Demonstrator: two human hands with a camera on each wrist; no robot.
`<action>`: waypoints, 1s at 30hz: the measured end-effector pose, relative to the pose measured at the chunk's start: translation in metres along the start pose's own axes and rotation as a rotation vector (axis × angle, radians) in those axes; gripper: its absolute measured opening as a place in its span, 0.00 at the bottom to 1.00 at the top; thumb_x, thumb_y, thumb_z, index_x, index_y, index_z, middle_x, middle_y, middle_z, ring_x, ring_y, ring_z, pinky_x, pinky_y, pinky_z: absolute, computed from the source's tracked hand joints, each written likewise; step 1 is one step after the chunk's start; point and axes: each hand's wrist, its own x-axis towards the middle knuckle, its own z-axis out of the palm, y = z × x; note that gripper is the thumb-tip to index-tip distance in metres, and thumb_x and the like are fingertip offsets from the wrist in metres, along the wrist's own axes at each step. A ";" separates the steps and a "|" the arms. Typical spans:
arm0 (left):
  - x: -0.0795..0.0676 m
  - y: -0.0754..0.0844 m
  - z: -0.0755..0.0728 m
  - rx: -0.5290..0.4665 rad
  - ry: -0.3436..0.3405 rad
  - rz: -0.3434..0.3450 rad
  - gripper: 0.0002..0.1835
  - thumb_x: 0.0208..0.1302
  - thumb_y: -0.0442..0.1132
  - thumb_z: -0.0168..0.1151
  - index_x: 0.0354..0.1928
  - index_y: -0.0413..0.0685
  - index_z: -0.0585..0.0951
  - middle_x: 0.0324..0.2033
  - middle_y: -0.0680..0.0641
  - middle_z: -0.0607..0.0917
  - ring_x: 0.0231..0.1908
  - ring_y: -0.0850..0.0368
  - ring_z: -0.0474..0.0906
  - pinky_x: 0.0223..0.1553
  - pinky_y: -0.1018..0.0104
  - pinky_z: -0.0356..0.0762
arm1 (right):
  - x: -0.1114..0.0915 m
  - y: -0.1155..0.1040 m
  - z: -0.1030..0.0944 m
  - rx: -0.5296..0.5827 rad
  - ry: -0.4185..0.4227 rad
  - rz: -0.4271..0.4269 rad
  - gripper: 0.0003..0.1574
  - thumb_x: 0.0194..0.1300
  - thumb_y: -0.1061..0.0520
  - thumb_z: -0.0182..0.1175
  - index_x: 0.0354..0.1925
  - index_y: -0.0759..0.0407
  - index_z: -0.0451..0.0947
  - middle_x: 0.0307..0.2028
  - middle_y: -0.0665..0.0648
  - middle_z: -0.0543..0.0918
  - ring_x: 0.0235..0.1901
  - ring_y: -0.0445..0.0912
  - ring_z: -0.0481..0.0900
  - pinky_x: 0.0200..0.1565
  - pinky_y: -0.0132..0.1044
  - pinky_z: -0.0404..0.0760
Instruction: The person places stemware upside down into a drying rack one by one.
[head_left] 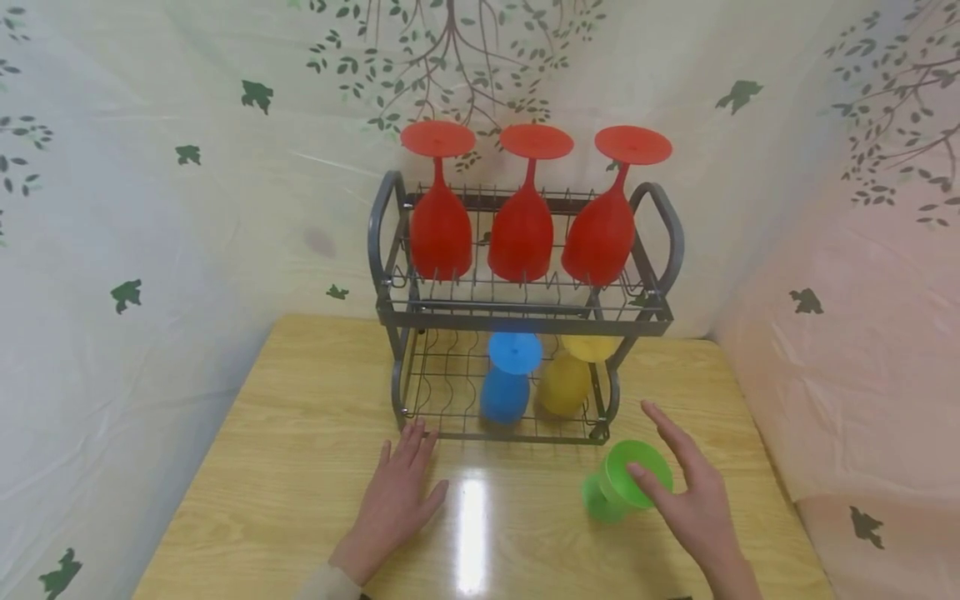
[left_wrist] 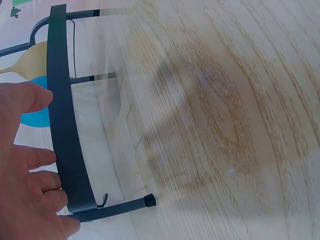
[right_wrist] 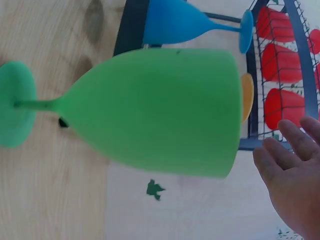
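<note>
A green plastic goblet (head_left: 637, 475) stands upright on the table in front of the rack's right side. My right hand (head_left: 693, 496) hovers over its right side, thumb and fingers spread. The right wrist view shows this hand (right_wrist: 295, 165) apart from the goblet (right_wrist: 155, 112), beyond its rim. My left hand (head_left: 393, 496) is at the lower front bar of the black wire rack (head_left: 525, 323), fingers extended. In the left wrist view its fingertips touch or nearly touch the bar (left_wrist: 67, 115). An upside-down blue goblet (head_left: 505, 396) and a yellow goblet (head_left: 564, 386) occupy the lower tier.
Three red goblets (head_left: 522, 237) are upside down on the rack's upper tier. The rack stands towards the back of the light wooden table (head_left: 300, 450). A pale cloth with leaf prints (head_left: 187, 242) hangs behind the table and at both sides.
</note>
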 end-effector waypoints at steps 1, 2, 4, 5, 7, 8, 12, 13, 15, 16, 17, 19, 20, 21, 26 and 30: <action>0.000 0.000 0.000 0.001 0.001 0.001 0.39 0.66 0.52 0.67 0.73 0.36 0.70 0.75 0.32 0.64 0.74 0.33 0.61 0.71 0.32 0.58 | -0.001 0.001 -0.002 -0.006 -0.011 0.016 0.51 0.57 0.71 0.73 0.76 0.54 0.68 0.73 0.57 0.72 0.69 0.30 0.66 0.66 0.19 0.61; 0.000 0.000 0.000 0.002 0.003 0.001 0.39 0.66 0.52 0.67 0.73 0.36 0.70 0.75 0.32 0.64 0.74 0.33 0.61 0.71 0.32 0.58 | -0.002 0.003 -0.003 -0.013 -0.021 0.032 0.51 0.58 0.70 0.73 0.76 0.53 0.68 0.73 0.56 0.72 0.68 0.29 0.66 0.65 0.18 0.61; 0.000 0.000 0.000 0.005 0.005 0.003 0.39 0.66 0.52 0.67 0.73 0.36 0.70 0.75 0.32 0.64 0.74 0.33 0.61 0.71 0.32 0.58 | -0.004 0.006 -0.005 -0.024 -0.037 0.049 0.50 0.59 0.69 0.72 0.76 0.52 0.67 0.73 0.55 0.72 0.67 0.27 0.66 0.64 0.18 0.61; 0.000 0.000 0.000 0.006 0.006 0.003 0.39 0.66 0.52 0.67 0.73 0.36 0.70 0.75 0.32 0.64 0.74 0.33 0.61 0.71 0.32 0.58 | -0.006 0.008 -0.006 -0.029 -0.042 0.060 0.50 0.59 0.69 0.72 0.76 0.52 0.67 0.73 0.54 0.72 0.67 0.27 0.65 0.64 0.17 0.61; 0.000 0.000 0.001 0.009 0.007 0.005 0.39 0.66 0.52 0.67 0.73 0.36 0.70 0.75 0.32 0.64 0.74 0.33 0.61 0.71 0.31 0.59 | -0.009 0.012 -0.007 -0.033 -0.051 0.077 0.50 0.60 0.68 0.72 0.76 0.51 0.67 0.73 0.53 0.72 0.66 0.26 0.65 0.63 0.17 0.61; 0.000 0.000 0.001 0.010 0.009 0.007 0.39 0.66 0.52 0.67 0.72 0.36 0.71 0.75 0.32 0.64 0.74 0.33 0.62 0.70 0.31 0.59 | -0.010 0.015 -0.008 -0.031 -0.059 0.077 0.50 0.60 0.68 0.72 0.77 0.51 0.66 0.74 0.53 0.71 0.66 0.26 0.65 0.63 0.17 0.61; 0.000 0.000 0.001 0.000 0.019 0.016 0.39 0.66 0.51 0.67 0.72 0.35 0.71 0.74 0.31 0.65 0.74 0.33 0.62 0.70 0.31 0.60 | -0.016 0.024 -0.010 -0.026 -0.085 0.114 0.53 0.60 0.67 0.72 0.78 0.49 0.64 0.75 0.50 0.69 0.66 0.26 0.64 0.63 0.17 0.60; 0.000 0.000 0.001 -0.003 0.022 0.018 0.39 0.66 0.51 0.67 0.72 0.34 0.71 0.74 0.31 0.65 0.73 0.32 0.62 0.70 0.31 0.61 | -0.017 0.027 -0.011 -0.023 -0.093 0.124 0.54 0.60 0.67 0.72 0.79 0.48 0.63 0.76 0.50 0.68 0.66 0.26 0.64 0.62 0.17 0.60; -0.001 0.000 0.000 -0.011 0.028 0.022 0.38 0.65 0.50 0.67 0.71 0.34 0.71 0.74 0.30 0.65 0.73 0.32 0.62 0.70 0.30 0.60 | -0.019 0.030 -0.012 -0.023 -0.104 0.150 0.55 0.60 0.66 0.72 0.79 0.47 0.62 0.76 0.49 0.67 0.66 0.27 0.64 0.62 0.18 0.61; -0.001 0.000 0.000 -0.017 0.030 0.023 0.38 0.65 0.50 0.67 0.71 0.34 0.71 0.74 0.30 0.65 0.73 0.32 0.62 0.70 0.30 0.60 | -0.020 0.031 -0.013 -0.019 -0.112 0.164 0.55 0.60 0.66 0.72 0.80 0.46 0.61 0.77 0.48 0.66 0.65 0.26 0.64 0.62 0.19 0.61; -0.001 0.000 0.000 -0.018 0.032 0.023 0.38 0.65 0.50 0.67 0.71 0.34 0.71 0.74 0.30 0.65 0.73 0.32 0.62 0.70 0.30 0.60 | -0.021 0.034 -0.014 -0.016 -0.119 0.167 0.56 0.60 0.66 0.72 0.80 0.46 0.60 0.77 0.48 0.66 0.65 0.26 0.64 0.61 0.19 0.61; -0.001 0.000 0.000 -0.019 0.031 0.023 0.38 0.65 0.50 0.67 0.71 0.34 0.72 0.74 0.30 0.65 0.73 0.32 0.62 0.70 0.30 0.60 | -0.023 0.038 -0.014 -0.003 -0.131 0.166 0.57 0.59 0.65 0.73 0.80 0.46 0.59 0.78 0.48 0.65 0.65 0.26 0.64 0.61 0.19 0.62; -0.001 0.000 0.000 -0.020 0.031 0.022 0.38 0.65 0.50 0.67 0.71 0.34 0.72 0.74 0.30 0.65 0.73 0.32 0.62 0.69 0.30 0.60 | -0.024 0.041 -0.015 0.006 -0.136 0.158 0.57 0.59 0.65 0.73 0.80 0.46 0.59 0.78 0.49 0.64 0.65 0.27 0.64 0.61 0.19 0.62; -0.001 0.000 0.000 -0.020 0.029 0.021 0.38 0.65 0.50 0.67 0.71 0.34 0.72 0.74 0.31 0.65 0.73 0.32 0.62 0.69 0.30 0.60 | -0.025 0.044 -0.015 0.015 -0.141 0.151 0.58 0.58 0.64 0.73 0.81 0.46 0.59 0.78 0.49 0.64 0.66 0.27 0.65 0.61 0.19 0.62; -0.001 0.000 -0.001 -0.020 0.023 0.017 0.38 0.66 0.50 0.67 0.71 0.34 0.71 0.74 0.31 0.65 0.74 0.33 0.61 0.69 0.30 0.61 | -0.029 0.057 -0.016 0.091 -0.170 0.098 0.62 0.54 0.64 0.76 0.81 0.51 0.57 0.79 0.56 0.62 0.71 0.32 0.63 0.64 0.19 0.63; -0.002 0.000 -0.002 -0.022 0.027 0.019 0.38 0.66 0.49 0.67 0.71 0.34 0.71 0.74 0.31 0.65 0.74 0.33 0.62 0.69 0.30 0.61 | -0.034 0.062 -0.016 0.069 -0.209 0.142 0.65 0.53 0.63 0.77 0.82 0.49 0.55 0.79 0.53 0.61 0.70 0.31 0.63 0.62 0.21 0.65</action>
